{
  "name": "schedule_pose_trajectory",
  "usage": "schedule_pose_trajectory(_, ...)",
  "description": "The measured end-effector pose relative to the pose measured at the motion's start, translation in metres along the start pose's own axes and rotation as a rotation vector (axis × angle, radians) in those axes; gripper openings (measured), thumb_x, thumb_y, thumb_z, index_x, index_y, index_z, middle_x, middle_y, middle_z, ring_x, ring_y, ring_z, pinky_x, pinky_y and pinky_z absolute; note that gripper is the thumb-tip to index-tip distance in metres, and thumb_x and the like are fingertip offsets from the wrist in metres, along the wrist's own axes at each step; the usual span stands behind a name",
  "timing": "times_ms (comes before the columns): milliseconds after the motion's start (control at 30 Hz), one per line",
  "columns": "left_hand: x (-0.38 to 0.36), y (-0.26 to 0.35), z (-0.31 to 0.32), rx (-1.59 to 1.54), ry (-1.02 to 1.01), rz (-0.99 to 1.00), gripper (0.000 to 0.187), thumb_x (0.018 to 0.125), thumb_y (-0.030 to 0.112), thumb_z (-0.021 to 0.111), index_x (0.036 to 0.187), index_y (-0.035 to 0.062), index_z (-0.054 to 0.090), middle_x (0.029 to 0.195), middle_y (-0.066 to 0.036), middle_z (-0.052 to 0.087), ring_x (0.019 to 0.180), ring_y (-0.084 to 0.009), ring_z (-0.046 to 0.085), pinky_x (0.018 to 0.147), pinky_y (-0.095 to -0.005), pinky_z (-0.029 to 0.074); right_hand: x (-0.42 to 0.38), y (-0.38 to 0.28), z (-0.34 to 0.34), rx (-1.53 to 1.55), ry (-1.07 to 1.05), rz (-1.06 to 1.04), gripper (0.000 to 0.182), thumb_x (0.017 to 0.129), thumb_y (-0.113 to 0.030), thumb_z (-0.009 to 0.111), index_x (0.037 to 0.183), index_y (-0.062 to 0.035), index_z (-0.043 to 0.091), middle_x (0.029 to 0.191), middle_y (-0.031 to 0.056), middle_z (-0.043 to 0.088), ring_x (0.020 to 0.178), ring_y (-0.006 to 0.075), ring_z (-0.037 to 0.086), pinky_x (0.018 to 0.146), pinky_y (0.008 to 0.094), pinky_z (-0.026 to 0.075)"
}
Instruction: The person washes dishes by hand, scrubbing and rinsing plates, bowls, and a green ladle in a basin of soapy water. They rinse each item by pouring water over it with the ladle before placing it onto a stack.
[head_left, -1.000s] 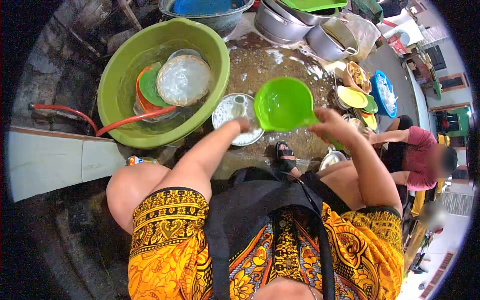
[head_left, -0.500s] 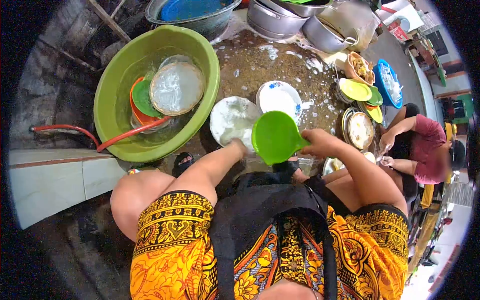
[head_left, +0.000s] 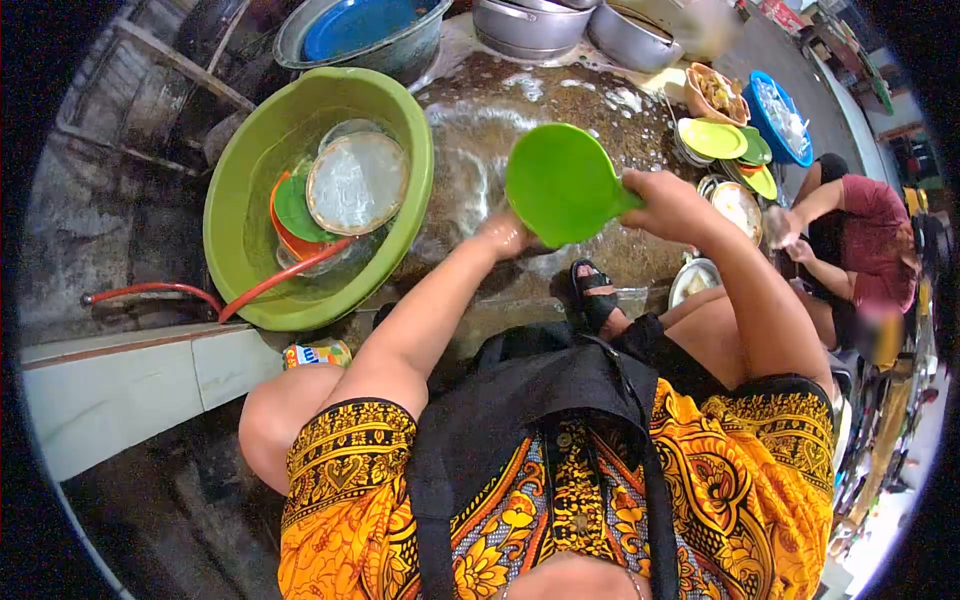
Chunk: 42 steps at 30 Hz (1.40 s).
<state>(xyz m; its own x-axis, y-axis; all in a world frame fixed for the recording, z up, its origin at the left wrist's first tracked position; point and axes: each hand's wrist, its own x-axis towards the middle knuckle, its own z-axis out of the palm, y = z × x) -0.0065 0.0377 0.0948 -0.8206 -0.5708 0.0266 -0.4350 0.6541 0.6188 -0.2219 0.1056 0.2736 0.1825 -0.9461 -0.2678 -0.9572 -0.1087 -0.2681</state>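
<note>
My right hand point(head_left: 665, 207) is closed round the handle of a green plastic dipper point(head_left: 560, 185), held above the wet ground with its bowl facing me. Beside the dipper's lower left edge is my left hand point(head_left: 505, 234), wet, its fingers mostly hidden behind the bowl. Whether it holds anything cannot be seen. A streaky sheen of water shows on the ground point(head_left: 455, 185) left of the dipper. To the left, a large green basin point(head_left: 425, 195) contains water, a pale round plate point(head_left: 357, 183), a green dish point(head_left: 297, 208) and an orange one.
A red hose point(head_left: 280, 285) runs over the basin's rim. Metal pots point(head_left: 530, 30) and a grey tub point(head_left: 420, 45) stand at the back. Stacked plates point(head_left: 712, 138) and a blue basin point(head_left: 790, 140) lie right, near a co-worker point(head_left: 875, 225). A colourful can point(head_left: 318, 355) stands by my knee.
The dipper has risen away from me, and my left hand has moved forward to its edge. The white plates on the ground no longer show. My view has shifted slightly.
</note>
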Motion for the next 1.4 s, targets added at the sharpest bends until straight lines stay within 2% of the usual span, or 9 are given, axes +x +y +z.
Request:
schedule_pose_trajectory(100,0.017,-0.021,-0.014,-0.162,-0.264,-0.419,0.039,0.085,0.028,0.053,0.122,0.0163,0.052,0.121,-0.016,0.053,0.109,-0.0339,0.051,0.093,-0.0401,0.041,0.001,-0.012,-0.008,-0.109,0.010,0.093,0.041,0.070,-0.025,0.066,0.103,-0.0034,0.054,0.092,0.0190,0.061,0.091,0.0358,0.058,0.078,0.0446,0.047)
schedule_pose_trajectory(233,0.026,-0.112,0.042,-0.053,0.116,-0.108,0.030,0.085,0.026,0.052,0.101,0.0025,0.062,0.102,-0.018,0.062,0.095,-0.0315,0.059,0.084,-0.0377,0.044,0.007,-0.014,-0.011,-0.157,0.014,0.147,0.039,0.071,-0.024,0.061,0.104,-0.0049,0.053,0.093,0.0179,0.061,0.090,0.0349,0.058,0.076,0.0440,0.046)
schedule_pose_trajectory(333,0.015,-0.066,-0.002,-0.659,0.247,-0.492,0.037,0.090,0.032,0.048,0.100,-0.0014,0.061,0.095,-0.013,0.063,0.085,-0.0201,0.055,0.076,-0.0341,0.043,0.010,-0.002,-0.011,-0.168,0.006,0.176,0.041,0.072,-0.023,0.061,0.107,-0.0044,0.053,0.095,0.0174,0.061,0.093,0.0338,0.058,0.078,0.0432,0.046)
schedule_pose_trajectory(433,0.014,-0.107,0.019,-0.771,0.375,-0.516,0.042,0.091,0.036,0.048,0.097,-0.0027,0.062,0.093,-0.009,0.063,0.083,-0.0163,0.054,0.074,-0.0319,0.043,0.010,0.001,-0.016,-0.176,-0.034,0.238,0.043,0.072,-0.022,0.061,0.110,-0.0031,0.053,0.097,0.0175,0.061,0.094,0.0329,0.058,0.079,0.0430,0.047)
schedule_pose_trajectory(567,0.003,-0.062,-0.030,-0.822,0.200,-0.592,0.044,0.089,0.040,0.053,0.097,-0.0011,0.063,0.090,-0.008,0.064,0.081,-0.0136,0.056,0.075,-0.0299,0.045,0.010,0.005,-0.016,-0.195,-0.014,0.267,0.042,0.072,-0.021,0.061,0.110,-0.0039,0.053,0.098,0.0178,0.061,0.094,0.0332,0.058,0.078,0.0435,0.047)
schedule_pose_trajectory(900,0.024,-0.037,-0.056,-0.491,-0.454,-0.211,0.059,0.078,0.026,0.066,0.125,-0.0023,0.047,0.123,-0.017,0.053,0.113,-0.0219,0.050,0.095,-0.0302,0.037,0.003,-0.017,-0.019,-0.158,0.136,0.116,0.041,0.073,-0.024,0.061,0.109,-0.0069,0.050,0.097,0.0171,0.061,0.092,0.0342,0.059,0.076,0.0446,0.048)
schedule_pose_trajectory(1167,0.018,-0.017,-0.093,-0.594,-0.469,-0.128,0.056,0.078,0.032,0.064,0.125,0.0049,0.050,0.124,-0.013,0.054,0.110,-0.0194,0.051,0.095,-0.0305,0.038,0.001,-0.003,-0.026,-0.123,0.217,0.129,0.039,0.073,-0.025,0.062,0.104,-0.0060,0.051,0.096,0.0174,0.062,0.093,0.0345,0.059,0.077,0.0449,0.047)
schedule_pose_trajectory(1233,0.023,-0.003,-0.107,-0.258,-0.535,-0.153,0.051,0.079,0.038,0.061,0.119,0.0055,0.056,0.116,-0.015,0.059,0.104,-0.0210,0.056,0.091,-0.0323,0.041,0.000,-0.008,-0.036,-0.147,0.168,0.176,0.037,0.073,-0.023,0.062,0.105,-0.0092,0.050,0.091,0.0182,0.062,0.088,0.0363,0.059,0.073,0.0454,0.047)
schedule_pose_trajectory(1400,0.021,0.007,-0.109,-0.210,-0.312,-0.121,0.042,0.083,0.044,0.057,0.100,0.0060,0.062,0.093,-0.018,0.064,0.087,-0.0300,0.061,0.079,-0.0393,0.045,-0.010,-0.026,-0.050,-0.248,0.221,0.059,0.028,0.074,-0.016,0.060,0.099,-0.0121,0.049,0.081,0.0162,0.062,0.079,0.0374,0.060,0.066,0.0465,0.046)
